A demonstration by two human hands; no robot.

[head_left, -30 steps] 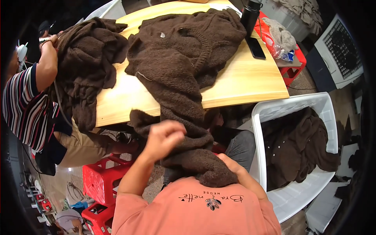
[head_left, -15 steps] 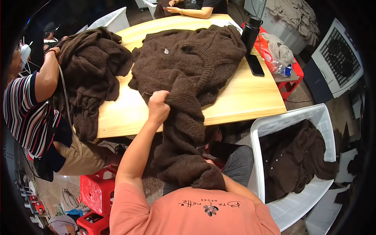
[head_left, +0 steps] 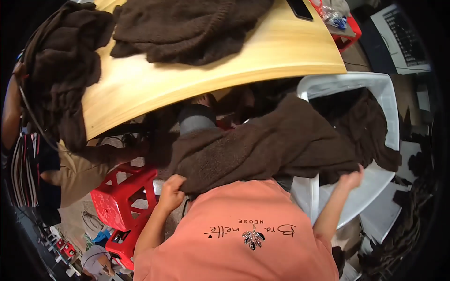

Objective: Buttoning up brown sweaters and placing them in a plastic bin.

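Observation:
A dark brown knit garment [head_left: 262,145] is stretched sideways across my lap, its right part reaching over the rim of a white plastic bin [head_left: 349,78]. My left hand [head_left: 172,193] is closed on the garment's left end. At its right end my right hand [head_left: 351,179] grips it by the lower edge, over the bin. More dark brown knitwear [head_left: 370,126] lies in the bin, one piece draping over the far right rim. Ahead, a brown knit sweater [head_left: 183,30] lies in a heap on the wooden table [head_left: 290,51].
On the left, a person's arm [head_left: 11,103] is beside another brown garment [head_left: 65,70] hanging off the table edge. A black phone [head_left: 300,8] lies at the far right of the table. Red plastic stools [head_left: 110,203] stand on the floor to my left.
My left hand has come down from the table to my left side. The garment now spans my lap toward the bin, and my right hand has come into view there. The view has tilted down.

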